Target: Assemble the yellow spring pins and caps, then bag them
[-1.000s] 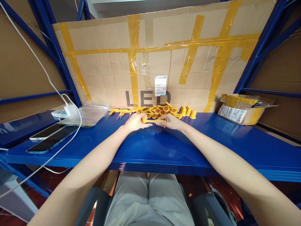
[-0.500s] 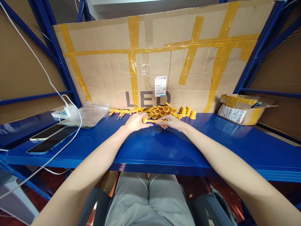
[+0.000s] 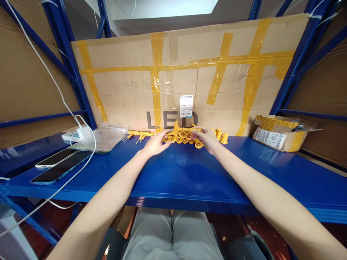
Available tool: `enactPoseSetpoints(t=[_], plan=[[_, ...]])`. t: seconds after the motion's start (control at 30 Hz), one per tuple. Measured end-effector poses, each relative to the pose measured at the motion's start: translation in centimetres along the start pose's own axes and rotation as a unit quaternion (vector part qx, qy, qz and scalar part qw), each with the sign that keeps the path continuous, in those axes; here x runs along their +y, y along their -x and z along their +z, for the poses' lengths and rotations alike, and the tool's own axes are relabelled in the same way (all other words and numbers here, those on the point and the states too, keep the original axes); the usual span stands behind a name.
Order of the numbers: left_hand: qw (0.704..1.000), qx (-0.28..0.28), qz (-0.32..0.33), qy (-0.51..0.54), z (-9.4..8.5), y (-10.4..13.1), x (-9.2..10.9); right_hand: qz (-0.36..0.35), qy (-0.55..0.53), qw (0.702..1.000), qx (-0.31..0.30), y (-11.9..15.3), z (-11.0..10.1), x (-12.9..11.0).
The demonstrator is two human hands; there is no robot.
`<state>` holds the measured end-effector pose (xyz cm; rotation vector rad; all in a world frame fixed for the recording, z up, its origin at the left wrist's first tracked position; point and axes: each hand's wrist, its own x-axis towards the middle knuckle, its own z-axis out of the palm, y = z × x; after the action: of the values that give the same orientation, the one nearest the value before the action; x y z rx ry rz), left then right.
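My right hand [image 3: 207, 139] pinches one end of a yellow plastic piece with a flared tip [image 3: 176, 128]. The piece lies nearly level just above a pile of yellow cup-ended pieces [image 3: 184, 136], its flared tip pointing left. At the left side of this pile is my left hand [image 3: 154, 143], thumb and fingers apart with nothing visible between them. Some of its fingertips are hard to make out against the yellow parts. Farther left lie several yellow pieces with metal screw-like ends [image 3: 141, 137]. Several yellow caps [image 3: 224, 138] stand right of my right hand.
A blue shelf [image 3: 173, 177] holds everything, backed by a taped cardboard sheet [image 3: 130, 97]. On the left are a clear plastic bag [image 3: 111, 135], a white charger [image 3: 85, 133], its cable [image 3: 73, 169] and two phones [image 3: 63, 168]. An open carton [image 3: 280, 135] stands right.
My right hand has lifted slightly toward the pile, and the yellow piece it holds now shows a flared tip instead of a round ball. My left hand has drawn a little left, away from it.
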<state>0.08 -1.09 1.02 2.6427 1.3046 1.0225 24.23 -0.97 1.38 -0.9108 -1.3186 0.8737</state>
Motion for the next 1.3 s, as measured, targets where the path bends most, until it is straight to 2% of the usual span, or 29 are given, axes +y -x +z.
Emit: enactPoseSetpoints(t=[0.1, 0.2, 0.3, 0.4, 0.47, 0.57, 0.67, 0.8, 0.9, 1.0, 1.1, 1.17, 1.23, 1.3], plan=[[0.999, -0.035, -0.005, -0.007, 0.3, -0.1, -0.3, -0.068, 0.050, 0.991, 0.104, -1.6, -1.6, -0.8], [0.997, -0.074, -0.013, -0.005, 0.6, -0.2, -0.6, -0.111, 0.176, 0.965, 0.158, -3.3, -3.1, -0.8], [0.995, -0.100, -0.016, 0.010, 0.8, -0.1, -0.7, -0.164, 0.317, 0.924, 0.136, -4.9, -4.0, 0.3], [0.993, -0.113, -0.020, 0.019, 0.9, -0.1, -0.8, -0.205, 0.417, 0.880, 0.101, -5.9, -3.9, 1.6], [0.993, -0.115, -0.021, 0.021, 0.9, -0.1, -0.8, -0.203, 0.463, 0.859, 0.076, -6.3, -3.4, 2.2], [0.993, -0.116, -0.021, 0.023, 0.8, -0.1, -0.8, -0.157, 0.504, 0.846, 0.067, -6.5, -2.4, 2.4], [0.992, -0.119, -0.023, 0.022, 0.8, -0.1, -0.8, -0.098, 0.492, 0.864, 0.047, -6.6, -1.9, 2.3], [0.992, -0.125, -0.017, 0.030, 0.9, -0.2, -1.0, -0.053, 0.370, 0.927, -0.002, -6.7, -2.6, 2.0], [0.991, -0.128, -0.017, 0.031, 0.9, -0.2, -0.9, -0.061, 0.287, 0.956, 0.018, -7.1, -4.2, 1.9], [0.990, -0.136, -0.028, 0.028, 0.9, -0.2, -0.8, -0.100, 0.284, 0.951, 0.062, -7.6, -6.9, 1.9], [0.989, -0.143, -0.026, 0.021, 0.9, -0.2, -0.8, -0.115, 0.340, 0.920, 0.155, -7.3, -9.9, 2.5], [0.989, -0.143, -0.021, 0.017, 0.9, -0.2, -0.8, -0.133, 0.420, 0.872, 0.215, -6.4, -11.6, 3.3], [0.989, -0.146, -0.021, 0.014, 1.0, -0.2, -0.8, -0.142, 0.510, 0.819, 0.221, -5.3, -12.7, 4.1], [0.989, -0.148, -0.022, 0.011, 1.0, -0.3, -0.8, -0.150, 0.589, 0.775, 0.170, -4.3, -13.2, 4.7]])
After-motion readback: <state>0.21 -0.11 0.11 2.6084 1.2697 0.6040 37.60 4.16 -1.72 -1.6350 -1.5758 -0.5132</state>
